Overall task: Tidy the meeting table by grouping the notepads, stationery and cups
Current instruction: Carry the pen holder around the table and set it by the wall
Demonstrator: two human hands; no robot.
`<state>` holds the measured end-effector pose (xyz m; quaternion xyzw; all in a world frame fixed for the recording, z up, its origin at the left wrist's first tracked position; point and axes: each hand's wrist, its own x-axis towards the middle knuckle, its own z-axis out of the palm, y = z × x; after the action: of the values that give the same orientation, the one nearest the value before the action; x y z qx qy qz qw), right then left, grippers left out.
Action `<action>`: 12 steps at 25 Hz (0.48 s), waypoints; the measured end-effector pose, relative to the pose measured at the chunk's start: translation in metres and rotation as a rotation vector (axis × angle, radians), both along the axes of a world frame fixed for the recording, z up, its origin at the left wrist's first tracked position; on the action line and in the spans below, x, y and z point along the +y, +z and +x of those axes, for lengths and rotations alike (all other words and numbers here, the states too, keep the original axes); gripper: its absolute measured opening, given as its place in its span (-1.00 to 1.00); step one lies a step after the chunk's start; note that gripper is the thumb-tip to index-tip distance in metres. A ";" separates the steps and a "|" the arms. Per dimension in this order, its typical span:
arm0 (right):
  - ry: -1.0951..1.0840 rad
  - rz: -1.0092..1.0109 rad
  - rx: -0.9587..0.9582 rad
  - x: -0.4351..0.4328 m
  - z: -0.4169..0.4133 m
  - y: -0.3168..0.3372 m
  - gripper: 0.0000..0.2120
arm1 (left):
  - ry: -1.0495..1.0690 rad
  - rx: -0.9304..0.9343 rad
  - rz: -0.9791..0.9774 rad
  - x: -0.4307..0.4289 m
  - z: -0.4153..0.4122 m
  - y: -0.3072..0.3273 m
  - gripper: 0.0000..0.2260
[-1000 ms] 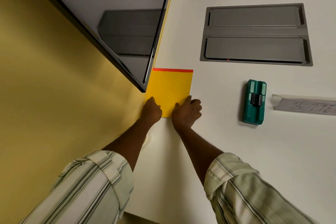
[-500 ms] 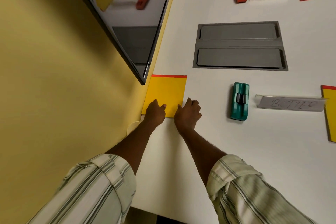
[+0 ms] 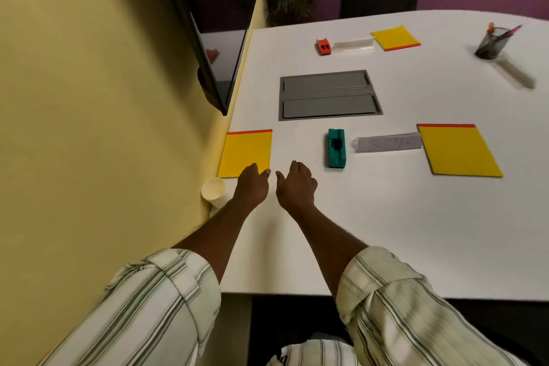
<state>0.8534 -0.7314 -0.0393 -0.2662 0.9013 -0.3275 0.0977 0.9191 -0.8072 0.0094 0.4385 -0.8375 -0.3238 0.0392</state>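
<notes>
Directly ahead of the left hand (image 3: 251, 186) lies a yellow notepad (image 3: 246, 153) with a red strip along its far edge, flat on the white table (image 3: 386, 232) and close against the yellow wall (image 3: 89, 98). The left hand rests palm down, fingers loosely curled and together; its fingertips overlap the near edge of this notepad, though whether they press on it cannot be told. It grips nothing.

The right hand (image 3: 295, 187) sits just beside the left, palm down on bare table, fingers curled, thumb extended toward the left hand. It holds nothing and is clear of the notepad.

Just to the left of the left hand, a paper cup (image 3: 214, 192) stands at the table edge against the wall.

Ahead and to the right of the right hand lies a teal stapler (image 3: 336, 148). Further right stands a clear name plate (image 3: 387, 142), then a second yellow notepad (image 3: 459, 150), slightly rotated.

Beyond both hands, a grey recessed panel (image 3: 329, 95) is set into the table. Well past it lie a red stapler (image 3: 323, 46), another clear name plate (image 3: 353, 44) and a third yellow notepad (image 3: 395, 38). Far to the right stands a mesh pen holder (image 3: 491, 43) with pens.

Both forearms emerge from rolled striped sleeves (image 3: 386, 291).
</notes>
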 end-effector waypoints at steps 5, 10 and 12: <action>0.028 0.084 0.128 0.072 0.058 0.017 -0.48 | -0.092 0.061 -0.002 0.064 0.044 0.010 -0.51; 0.070 0.187 0.165 0.148 0.096 0.028 -0.46 | -0.152 0.064 0.016 0.126 0.072 0.021 -0.52; 0.069 0.220 0.179 0.177 0.102 0.035 -0.46 | -0.174 0.071 0.029 0.149 0.077 0.025 -0.54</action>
<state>0.9558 -0.5546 -0.0043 -0.3128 0.9272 -0.1981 0.0568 0.9959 -0.6578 0.0340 0.3528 -0.8658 -0.3533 0.0339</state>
